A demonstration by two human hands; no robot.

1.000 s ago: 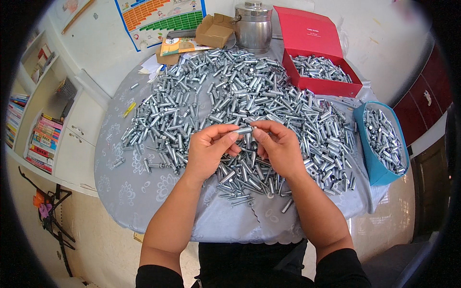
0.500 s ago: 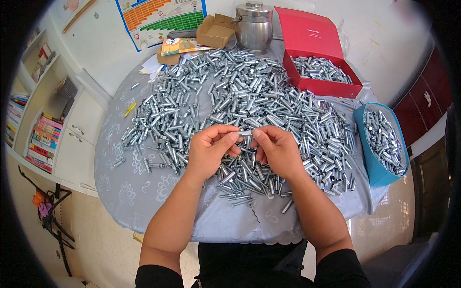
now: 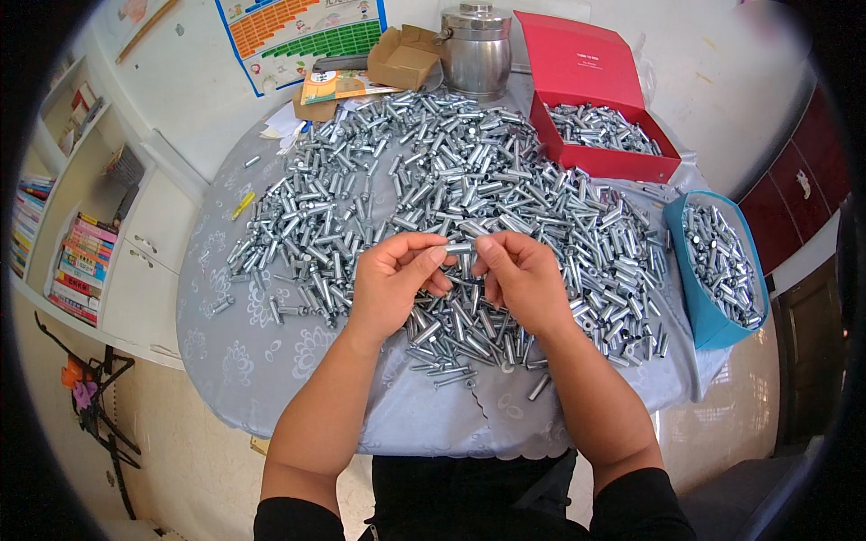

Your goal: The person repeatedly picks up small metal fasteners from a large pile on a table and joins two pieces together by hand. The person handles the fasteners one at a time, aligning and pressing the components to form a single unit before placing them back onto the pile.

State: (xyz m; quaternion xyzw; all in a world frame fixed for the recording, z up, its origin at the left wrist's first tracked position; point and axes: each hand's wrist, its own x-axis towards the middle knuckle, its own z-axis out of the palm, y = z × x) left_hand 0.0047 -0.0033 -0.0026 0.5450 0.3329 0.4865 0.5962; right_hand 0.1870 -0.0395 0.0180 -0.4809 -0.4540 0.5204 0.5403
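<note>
My left hand (image 3: 397, 278) and my right hand (image 3: 525, 281) meet over the near middle of the table. Between their thumbs and fingertips they pinch a short, shiny metal sleeve (image 3: 460, 248), one end in each hand. It lies roughly level, and the fingers cover both its ends, so whether a bolt sits inside cannot be seen. Below and beyond the hands spreads a large heap of loose silvery metal sleeves and bolts (image 3: 478, 194). Some thin bolts (image 3: 451, 371) lie at the heap's near edge, just below my hands.
An open red box (image 3: 622, 164) with metal pieces stands back right; a blue fabric bin (image 3: 717, 329) of them sits at the right edge. A steel pot (image 3: 478, 54), a cardboard box (image 3: 403, 59) and a yellow-handled tool (image 3: 243, 206) are around the heap. Bookshelves (image 3: 135, 234) stand left.
The hands stay in the same place with the metal sleeve between them. My right fingers have shifted slightly left along it.
</note>
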